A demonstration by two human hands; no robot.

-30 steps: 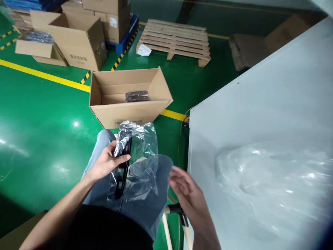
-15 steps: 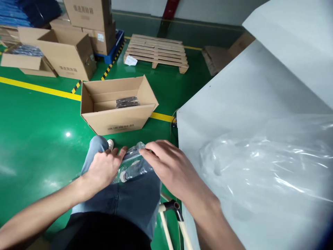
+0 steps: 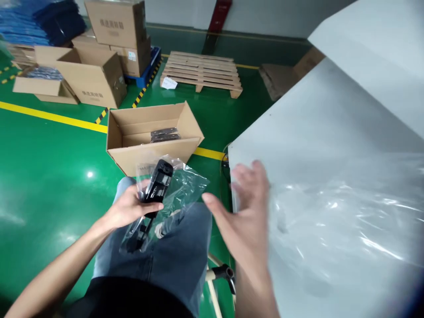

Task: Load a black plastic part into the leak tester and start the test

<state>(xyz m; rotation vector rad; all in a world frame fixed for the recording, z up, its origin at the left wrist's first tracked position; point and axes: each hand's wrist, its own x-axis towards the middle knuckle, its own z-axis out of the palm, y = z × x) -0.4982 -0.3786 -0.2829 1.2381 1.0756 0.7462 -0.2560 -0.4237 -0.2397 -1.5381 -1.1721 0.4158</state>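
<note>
Now the left hand (image 3: 132, 207) grips a black plastic part (image 3: 155, 187) inside a clear bag (image 3: 185, 187) above the lap, while the right hand (image 3: 247, 216) hovers spread, empty, beside the tabletop (image 3: 318, 132).

Left hand (image 3: 127, 207) curled closed in a grip, right hand (image 3: 247, 216) open, fingers spread

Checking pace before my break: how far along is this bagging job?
Done: a few bagged parts already lie in the open carton. In hand: the left hand holds a black part inside a clear bag; the right hand is open, empty. Left: this piece is not in the carton.
</note>
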